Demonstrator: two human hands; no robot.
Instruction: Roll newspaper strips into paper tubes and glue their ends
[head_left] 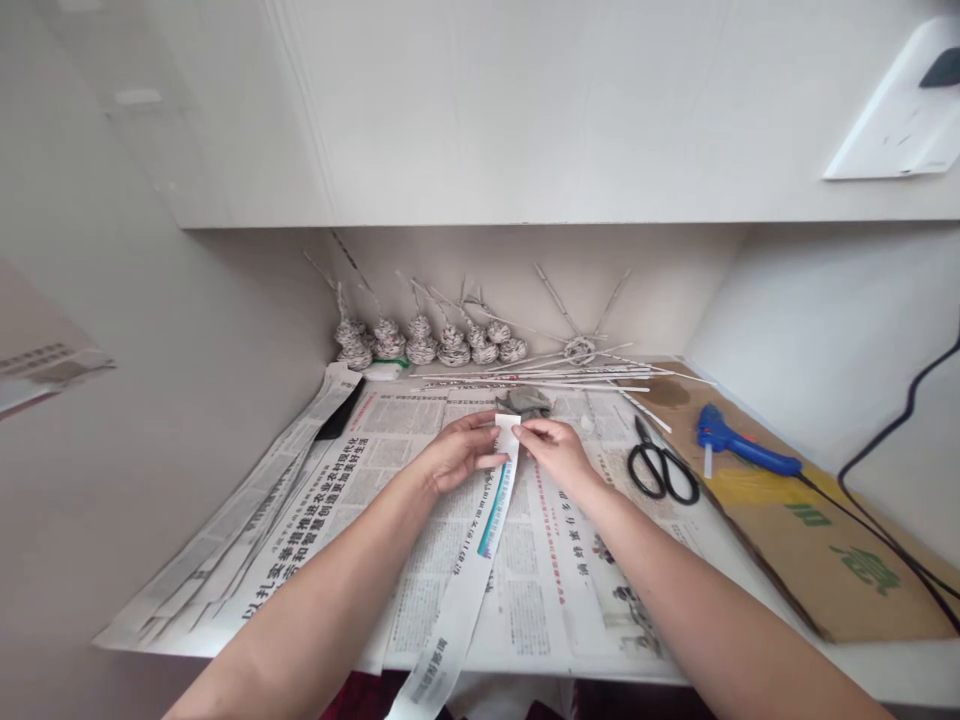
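A long newspaper strip [491, 540] with a blue-green band runs from between my hands down past the table's front edge. My left hand [459, 452] holds its far end at the left side, fingers bent around the edge. Thumb and fingers of my right hand [553, 447] pinch the same end from the right. Just beyond my fingers lies a crumpled grey cloth [525, 402]. Black-handled scissors [661, 468] rest to the right of my right hand.
Newspaper sheets [360, 500] cover the table, with cut strips [255, 510] at left. Woven gourd shapes [421, 345] and thin paper rods [540, 380] stand or lie behind. A blue glue gun [742, 445] with its cord sits on cardboard [810, 560]. A cabinet [525, 120] overhangs the back.
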